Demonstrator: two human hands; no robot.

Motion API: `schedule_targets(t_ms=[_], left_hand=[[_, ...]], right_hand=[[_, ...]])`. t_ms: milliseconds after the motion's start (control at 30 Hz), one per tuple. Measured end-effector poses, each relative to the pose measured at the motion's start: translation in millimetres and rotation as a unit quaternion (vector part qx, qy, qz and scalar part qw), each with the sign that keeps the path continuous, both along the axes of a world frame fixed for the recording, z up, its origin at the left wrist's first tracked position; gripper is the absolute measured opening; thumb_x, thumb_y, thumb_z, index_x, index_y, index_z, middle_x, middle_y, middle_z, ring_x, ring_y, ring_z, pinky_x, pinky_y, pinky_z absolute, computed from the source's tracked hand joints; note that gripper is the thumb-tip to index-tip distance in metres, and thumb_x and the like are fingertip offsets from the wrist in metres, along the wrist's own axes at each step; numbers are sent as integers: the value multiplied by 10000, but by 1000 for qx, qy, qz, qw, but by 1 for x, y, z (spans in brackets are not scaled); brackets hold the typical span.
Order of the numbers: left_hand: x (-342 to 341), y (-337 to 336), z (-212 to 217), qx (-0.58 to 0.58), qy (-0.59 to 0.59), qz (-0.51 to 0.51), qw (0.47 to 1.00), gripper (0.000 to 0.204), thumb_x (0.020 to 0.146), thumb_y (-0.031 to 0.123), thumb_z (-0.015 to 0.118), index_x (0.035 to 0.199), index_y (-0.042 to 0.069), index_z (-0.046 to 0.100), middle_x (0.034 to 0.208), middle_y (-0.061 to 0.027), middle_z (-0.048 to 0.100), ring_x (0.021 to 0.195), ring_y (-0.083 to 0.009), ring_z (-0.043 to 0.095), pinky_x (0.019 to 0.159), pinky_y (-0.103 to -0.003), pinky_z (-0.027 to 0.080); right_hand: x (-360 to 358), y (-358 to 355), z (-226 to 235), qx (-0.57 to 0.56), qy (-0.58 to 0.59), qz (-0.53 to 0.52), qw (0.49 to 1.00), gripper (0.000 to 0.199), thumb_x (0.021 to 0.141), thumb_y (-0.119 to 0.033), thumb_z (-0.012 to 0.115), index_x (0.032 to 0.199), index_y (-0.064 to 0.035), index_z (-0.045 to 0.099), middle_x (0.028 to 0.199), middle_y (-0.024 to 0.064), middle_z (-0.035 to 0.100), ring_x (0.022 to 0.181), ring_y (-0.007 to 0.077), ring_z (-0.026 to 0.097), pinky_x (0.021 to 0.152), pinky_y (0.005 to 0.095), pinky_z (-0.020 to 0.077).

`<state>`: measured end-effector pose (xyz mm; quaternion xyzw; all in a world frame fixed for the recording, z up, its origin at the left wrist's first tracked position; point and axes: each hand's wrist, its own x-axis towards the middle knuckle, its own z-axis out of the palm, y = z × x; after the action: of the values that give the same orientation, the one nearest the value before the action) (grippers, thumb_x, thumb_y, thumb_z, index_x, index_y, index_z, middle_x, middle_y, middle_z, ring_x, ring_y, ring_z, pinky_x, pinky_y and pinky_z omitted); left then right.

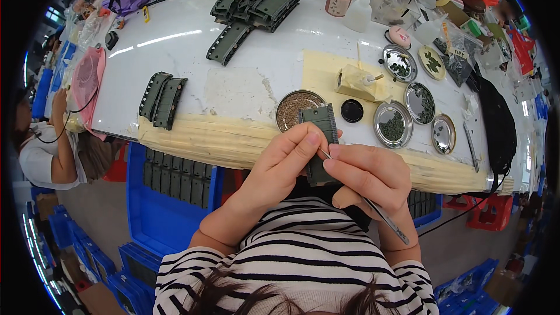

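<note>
My left hand (283,160) grips a flat dark green moulded part (314,115) with a ridged edge, holding it upright in front of my chest. My right hand (373,172) is closed around metal tweezers (383,219), whose tips touch or nearly touch the part beside my left fingertips. Whether the tips pinch a tiny piece, I cannot tell. Behind the part stands a round metal dish (278,111) of brown grains. To its right are a small black lid (352,111) and a metal dish (376,131) of small green pieces.
More metal dishes (421,86) and a tape-covered block (356,80) stand right of centre. Stacked green parts (256,9) lie at the back, two more (163,100) at left. Below the table edge is a blue bin (137,210) of green parts. A person (58,151) sits at left.
</note>
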<state>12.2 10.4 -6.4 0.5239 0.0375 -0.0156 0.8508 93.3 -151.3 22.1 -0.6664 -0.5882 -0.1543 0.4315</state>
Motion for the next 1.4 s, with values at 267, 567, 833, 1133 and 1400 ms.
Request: schedule_targets(t_ms=[267, 567, 833, 1133, 1400], left_hand=[[-1, 2, -1, 31, -20, -7, 999, 303, 1021, 234, 374, 888, 10, 529, 974, -84, 585, 1145, -190, 508, 964, -309, 384], [0, 4, -8, 88, -46, -23, 995, 301, 1018, 230, 373, 944, -8, 541, 1079, -132, 590, 1135, -220, 534, 964, -326, 404], [-1, -5, 11, -82, -25, 100, 991, 628, 919, 21, 498, 1458, 78, 182, 1235, -155, 532, 1056, -275, 612, 914, -397, 522], [-7, 7, -9, -462, -43, 81, 882, 509, 883, -32, 504, 1353, 92, 353, 1229, -115, 528, 1114, -273, 580, 1007, -466, 467], [-6, 4, -6, -480, -24, 90, 872, 451, 877, -13, 520, 1300, 114, 427, 1113, -109, 463, 1174, -250, 472, 993, -433, 486]], right_hand=[[1, -2, -1, -6, 48, 6, 999, 372, 696, -306, 732, 946, -34, 688, 905, 106, 658, 734, 220, 659, 594, 286, 524], [-1, -8, -3, 17, 144, -6, 989, 260, 902, -243, 583, 903, -4, 684, 888, 116, 671, 741, 210, 649, 628, 279, 514], [24, -35, -26, 145, 381, -184, 894, 255, 975, -129, 477, 895, 36, 654, 814, 83, 634, 706, 114, 570, 656, 242, 473], [34, -10, -40, 21, 242, -233, 942, 116, 888, -88, 582, 868, -20, 674, 769, 74, 640, 699, 209, 543, 656, 303, 419], [37, -7, -43, 0, 187, -248, 951, 104, 873, -102, 600, 857, -35, 677, 786, 59, 651, 700, 223, 524, 652, 319, 412]])
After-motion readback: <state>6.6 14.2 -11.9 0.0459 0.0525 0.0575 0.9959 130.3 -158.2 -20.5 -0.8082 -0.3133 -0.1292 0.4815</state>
